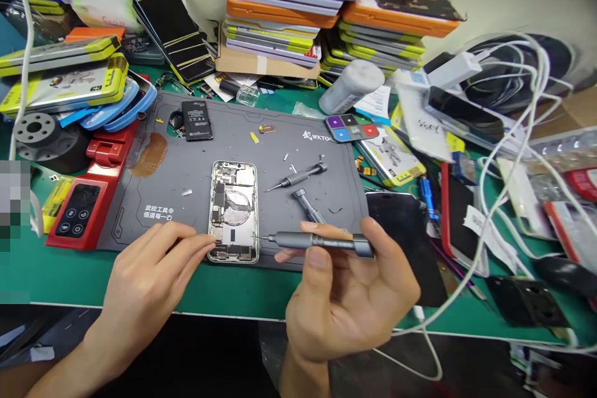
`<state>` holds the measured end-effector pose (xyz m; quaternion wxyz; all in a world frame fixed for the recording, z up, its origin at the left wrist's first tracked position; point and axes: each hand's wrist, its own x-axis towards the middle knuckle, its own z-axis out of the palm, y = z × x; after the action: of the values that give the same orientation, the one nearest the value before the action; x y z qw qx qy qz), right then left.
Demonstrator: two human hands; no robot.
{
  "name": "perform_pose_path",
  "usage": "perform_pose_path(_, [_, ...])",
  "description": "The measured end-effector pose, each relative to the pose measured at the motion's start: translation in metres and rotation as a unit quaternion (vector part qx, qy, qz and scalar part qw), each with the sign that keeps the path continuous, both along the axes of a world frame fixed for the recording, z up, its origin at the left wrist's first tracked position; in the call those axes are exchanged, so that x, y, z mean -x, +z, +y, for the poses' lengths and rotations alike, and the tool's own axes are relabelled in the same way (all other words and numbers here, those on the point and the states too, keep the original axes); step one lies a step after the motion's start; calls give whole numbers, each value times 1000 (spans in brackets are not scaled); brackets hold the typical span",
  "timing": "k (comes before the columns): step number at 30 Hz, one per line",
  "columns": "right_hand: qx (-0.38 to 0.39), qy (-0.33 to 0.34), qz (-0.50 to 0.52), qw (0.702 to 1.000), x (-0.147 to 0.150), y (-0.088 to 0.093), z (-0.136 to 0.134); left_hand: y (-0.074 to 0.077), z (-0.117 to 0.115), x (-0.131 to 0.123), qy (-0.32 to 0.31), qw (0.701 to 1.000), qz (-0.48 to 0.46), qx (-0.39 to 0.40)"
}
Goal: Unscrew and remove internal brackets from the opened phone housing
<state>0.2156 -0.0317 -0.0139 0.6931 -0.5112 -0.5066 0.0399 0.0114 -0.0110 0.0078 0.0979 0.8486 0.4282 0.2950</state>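
An opened phone lies on the grey work mat, its inner boards and a round coil exposed. My left hand has its fingers pressed together on the phone's lower left edge; the fingertips partly cover that corner. In my right hand is a grey precision screwdriver, held nearly level between thumb and fingers. Its thin tip points left, over the phone's lower right edge; whether it touches cannot be told. Behind that hand lie a second screwdriver and a third screwdriver, the latter partly hidden.
A black battery and small loose parts lie on the mat. To its left stands a red device with buttons. A dark phone screen, a four-coloured case and white cables crowd the right. Stacked boxes line the back.
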Motion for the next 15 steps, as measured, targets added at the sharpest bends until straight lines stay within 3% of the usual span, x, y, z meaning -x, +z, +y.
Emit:
perform_pose_path(3, [-4,23,21,1000,3,3,0,3,-4,15,48,998,-46,-5])
perform_pose_path(7, [64,131,66,987,16,7,-6,3,-6,39,148,986,-66,-50])
perform_pose_path(10, [116,198,68,971,29,5,-10,-2,-5,47,141,986,-73,-50])
perform_pose_path(15, [153,216,65,962,41,-2,-10,-9,-7,49,108,989,-89,-52])
